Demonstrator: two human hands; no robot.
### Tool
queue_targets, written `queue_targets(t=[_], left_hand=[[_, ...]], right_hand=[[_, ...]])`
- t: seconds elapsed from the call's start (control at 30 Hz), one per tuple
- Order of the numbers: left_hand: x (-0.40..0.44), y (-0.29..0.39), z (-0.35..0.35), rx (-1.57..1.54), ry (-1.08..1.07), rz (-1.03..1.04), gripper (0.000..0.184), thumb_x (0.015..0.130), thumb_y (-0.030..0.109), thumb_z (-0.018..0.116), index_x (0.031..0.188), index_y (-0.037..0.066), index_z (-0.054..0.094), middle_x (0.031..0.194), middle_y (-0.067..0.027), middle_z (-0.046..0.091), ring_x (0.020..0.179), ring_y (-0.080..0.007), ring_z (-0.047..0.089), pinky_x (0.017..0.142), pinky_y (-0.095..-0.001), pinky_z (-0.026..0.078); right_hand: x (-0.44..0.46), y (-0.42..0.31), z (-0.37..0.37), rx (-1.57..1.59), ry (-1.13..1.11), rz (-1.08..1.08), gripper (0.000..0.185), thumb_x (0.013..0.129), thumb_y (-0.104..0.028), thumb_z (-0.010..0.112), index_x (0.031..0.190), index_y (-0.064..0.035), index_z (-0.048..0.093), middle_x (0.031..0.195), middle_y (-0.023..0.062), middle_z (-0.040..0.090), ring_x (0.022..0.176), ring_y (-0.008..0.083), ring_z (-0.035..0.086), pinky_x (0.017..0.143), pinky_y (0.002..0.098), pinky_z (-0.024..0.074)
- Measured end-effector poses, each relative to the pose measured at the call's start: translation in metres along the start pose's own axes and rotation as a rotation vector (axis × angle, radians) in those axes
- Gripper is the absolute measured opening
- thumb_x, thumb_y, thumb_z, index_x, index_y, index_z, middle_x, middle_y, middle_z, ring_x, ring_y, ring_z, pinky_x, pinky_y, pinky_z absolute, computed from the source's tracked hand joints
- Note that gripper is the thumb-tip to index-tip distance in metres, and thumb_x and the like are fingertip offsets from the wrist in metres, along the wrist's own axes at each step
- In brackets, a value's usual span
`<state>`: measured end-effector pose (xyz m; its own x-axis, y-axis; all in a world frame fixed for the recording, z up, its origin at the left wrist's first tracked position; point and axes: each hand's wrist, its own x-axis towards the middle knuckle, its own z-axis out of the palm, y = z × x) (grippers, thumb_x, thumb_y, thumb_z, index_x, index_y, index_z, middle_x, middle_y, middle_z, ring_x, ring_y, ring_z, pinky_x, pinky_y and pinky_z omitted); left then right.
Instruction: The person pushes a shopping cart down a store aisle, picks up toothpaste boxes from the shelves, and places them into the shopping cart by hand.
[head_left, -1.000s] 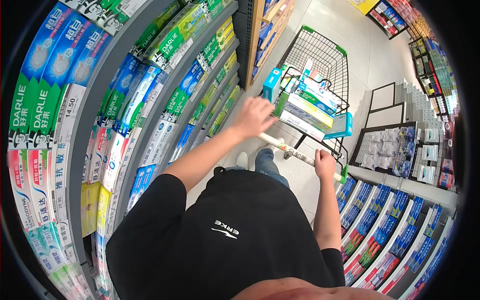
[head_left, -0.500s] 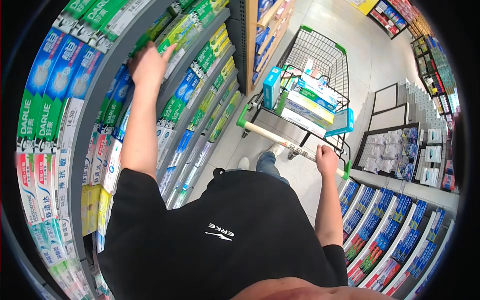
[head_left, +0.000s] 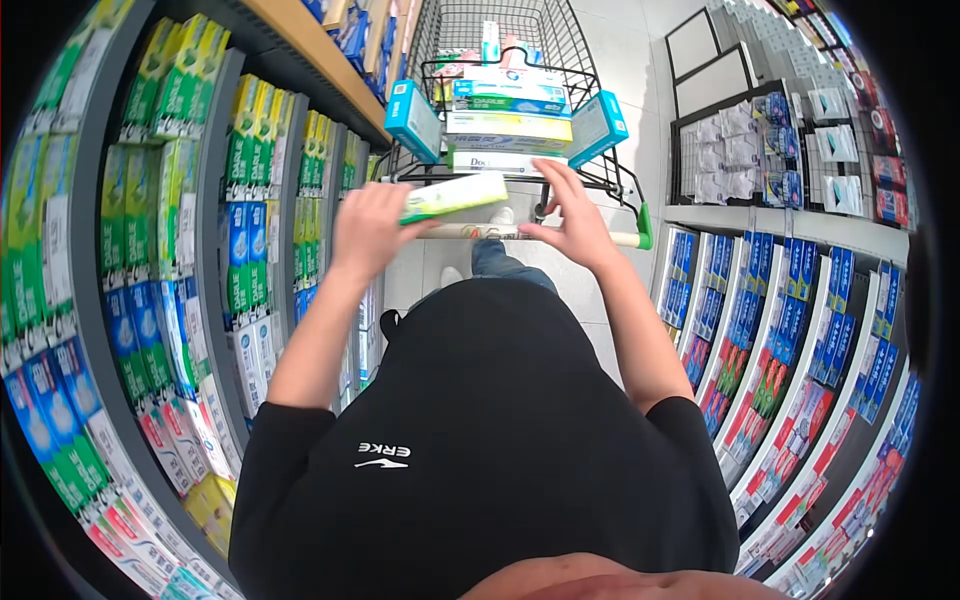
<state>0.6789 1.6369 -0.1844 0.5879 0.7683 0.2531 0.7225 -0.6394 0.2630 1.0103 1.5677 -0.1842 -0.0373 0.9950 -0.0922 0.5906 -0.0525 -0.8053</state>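
Note:
My left hand (head_left: 370,228) grips one end of a yellow-green toothpaste box (head_left: 462,196), which tilts up to the right above the cart handle (head_left: 600,238). To the right of that box is my right hand (head_left: 568,215), fingers apart and holding nothing. Just beyond both hands, a white box (head_left: 492,162) lies in the front part of the shopping cart (head_left: 420,48). Behind it lie a yellow box (head_left: 510,128) and a green-and-blue Darlie box (head_left: 505,104). One blue box (head_left: 412,122) stands at the left side and another blue box (head_left: 600,130) at the right.
Shelves of toothpaste boxes (head_left: 252,135) rise close on my left. To the right stand slanted racks of blue packages (head_left: 745,310), with a wire rack of hanging packs (head_left: 715,165) beyond. My shoes (head_left: 452,276) show below the handle.
My left hand has come from the left shelf to the cart with a toothpaste box. My right hand has let go of the handle and opened. The view has turned toward the cart.

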Motion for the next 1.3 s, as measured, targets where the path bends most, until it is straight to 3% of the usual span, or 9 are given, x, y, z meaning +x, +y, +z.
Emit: queue_targets(t=[0.3, 0.43, 0.5, 0.57, 0.6, 0.77, 0.93, 1.0, 1.3], left_hand=[[0.109, 0.017, 0.094, -0.103, 0.014, 0.138, 0.066, 0.083, 0.058, 0.084, 0.122, 0.006, 0.069, 0.11, -0.0072, 0.072, 0.105, -0.0273, 0.068, 0.094, -0.0419, 0.05], [0.138, -0.01, 0.138, -0.203, 0.147, -0.208, 0.064, 0.103, 0.055, 0.068, 0.134, 0.0, 0.063, 0.13, -0.0195, 0.069, 0.12, -0.0392, 0.065, 0.108, -0.0459, 0.048], [0.145, -0.025, 0.165, -0.573, 0.173, -0.595, 0.061, 0.109, 0.051, 0.061, 0.137, -0.004, 0.062, 0.132, -0.0222, 0.068, 0.121, -0.0409, 0.065, 0.106, -0.0487, 0.05], [0.151, -0.036, 0.183, -0.624, 0.141, -0.669, 0.06, 0.113, 0.049, 0.052, 0.139, -0.004, 0.063, 0.132, -0.0238, 0.07, 0.124, -0.0408, 0.067, 0.105, -0.0483, 0.051], [0.155, -0.036, 0.184, -0.649, 0.114, -0.719, 0.059, 0.114, 0.049, 0.049, 0.138, -0.003, 0.064, 0.131, -0.024, 0.072, 0.124, -0.0409, 0.067, 0.105, -0.0469, 0.051], [0.154, -0.024, 0.197, -0.766, 0.006, -0.868, 0.062, 0.116, 0.052, 0.042, 0.141, 0.0, 0.065, 0.132, -0.0253, 0.073, 0.128, -0.0422, 0.067, 0.106, -0.0439, 0.051], [0.155, -0.012, 0.194, -0.717, -0.051, -0.836, 0.061, 0.116, 0.047, 0.043, 0.147, -0.002, 0.061, 0.139, -0.0273, 0.069, 0.132, -0.045, 0.064, 0.11, -0.0472, 0.049], [0.155, -0.019, 0.195, -0.465, -0.024, -0.556, 0.064, 0.115, 0.045, 0.046, 0.149, -0.008, 0.057, 0.146, -0.0314, 0.063, 0.139, -0.0466, 0.058, 0.115, -0.0497, 0.045], [0.145, -0.001, 0.176, -0.444, 0.052, -0.475, 0.076, 0.113, 0.046, 0.05, 0.159, -0.013, 0.038, 0.155, -0.036, 0.052, 0.143, -0.0499, 0.052, 0.119, -0.0508, 0.042]], right_hand=[[0.067, 0.074, -0.014, -0.134, 0.043, -0.116, 0.05, 0.092, -0.029, 0.083, 0.134, -0.0116, 0.064, 0.122, 0.0122, 0.071, 0.112, 0.0369, 0.07, 0.092, 0.0458, 0.0575], [0.109, 0.102, -0.022, -0.245, 0.087, -0.096, 0.048, 0.093, -0.028, 0.081, 0.135, -0.0113, 0.064, 0.129, 0.0116, 0.068, 0.113, 0.0382, 0.07, 0.092, 0.0466, 0.0581], [0.121, 0.114, -0.021, -0.281, 0.092, -0.057, 0.05, 0.094, -0.027, 0.081, 0.139, -0.014, 0.063, 0.136, 0.0136, 0.063, 0.112, 0.0403, 0.07, 0.094, 0.0473, 0.0585], [0.127, 0.117, -0.022, -0.269, 0.198, 0.08, 0.06, 0.092, -0.028, 0.084, 0.146, -0.0142, 0.059, 0.143, 0.0167, 0.059, 0.12, 0.0395, 0.067, 0.101, 0.0457, 0.0563], [0.129, 0.126, -0.02, -0.359, 0.3, -0.044, 0.07, 0.094, -0.034, 0.082, 0.154, -0.011, 0.053, 0.146, 0.0224, 0.058, 0.126, 0.0415, 0.065, 0.106, 0.0465, 0.0538], [0.138, 0.149, -0.002, -0.097, 0.266, 0.095, 0.082, 0.096, -0.043, 0.079, 0.158, 0.0009, 0.046, 0.144, 0.0276, 0.063, 0.134, 0.0442, 0.058, 0.112, 0.0506, 0.0466], [0.138, 0.151, -0.008, 0.016, 0.192, 0.149, 0.082, 0.096, -0.04, 0.08, 0.156, 0.0034, 0.046, 0.139, 0.0301, 0.066, 0.13, 0.0447, 0.064, 0.109, 0.0484, 0.0507], [0.136, 0.155, -0.007, 0.006, 0.23, 0.139, 0.082, 0.096, -0.038, 0.081, 0.157, 0.0036, 0.046, 0.139, 0.0304, 0.066, 0.13, 0.0448, 0.064, 0.109, 0.048, 0.0511], [0.128, 0.143, -0.011, -0.132, 0.33, 0.091, 0.094, 0.092, -0.039, 0.086, 0.162, 0.0037, 0.04, 0.149, 0.0285, 0.062, 0.138, 0.0402, 0.062, 0.113, 0.0441, 0.05]])
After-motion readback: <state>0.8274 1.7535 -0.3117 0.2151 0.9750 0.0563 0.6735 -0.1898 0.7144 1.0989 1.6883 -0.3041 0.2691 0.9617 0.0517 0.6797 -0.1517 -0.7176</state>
